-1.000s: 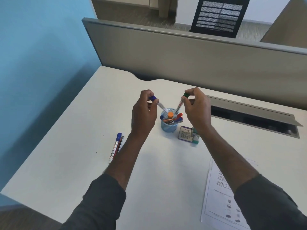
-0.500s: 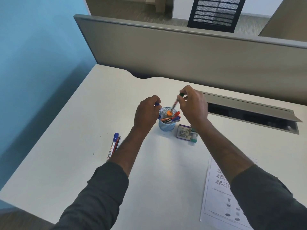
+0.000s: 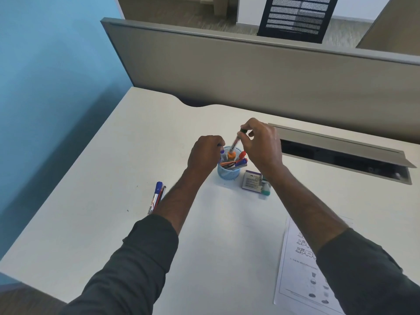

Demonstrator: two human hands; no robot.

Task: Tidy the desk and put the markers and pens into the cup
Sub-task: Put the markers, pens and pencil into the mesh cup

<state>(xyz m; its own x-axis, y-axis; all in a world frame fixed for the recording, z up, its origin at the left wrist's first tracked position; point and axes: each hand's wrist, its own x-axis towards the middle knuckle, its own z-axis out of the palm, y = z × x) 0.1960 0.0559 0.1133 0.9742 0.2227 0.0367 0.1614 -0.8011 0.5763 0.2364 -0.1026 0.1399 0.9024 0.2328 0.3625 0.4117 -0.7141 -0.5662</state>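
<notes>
Presently both hands work over the cup (image 3: pixel 229 173), a small light-blue mesh holder standing on the white table (image 3: pixel 109 201); the right hand (image 3: pixel 261 146) pinches a green-capped marker (image 3: pixel 235 142) near its cap between thumb and fingertips, the marker nearly upright with its lower end inside the cup; the left hand (image 3: pixel 205 155) is curled at the cup's left rim, its fingers closed about a purple-capped marker (image 3: pixel 222 154) which stands in the cup, though the grip itself is largely hidden behind the knuckles. Inside the cup lie further pens, among them an orange-capped one (image 3: pixel 231 156) and a red-capped one (image 3: pixel 242 154). On the table to the left, partly behind the left forearm, a blue-capped marker (image 3: pixel 156 196) lies with thinner pens (image 3: pixel 162 193) touching it, well apart from the cup. Just right of the cup sits a small purple-edged box (image 3: pixel 251 180) with a teal-and-white item (image 3: pixel 266 188) against it. A printed sheet (image 3: pixel 300 269) lies at lower right, partly under the right sleeve; a grey partition (image 3: pixel 250 71) stands behind.
</notes>
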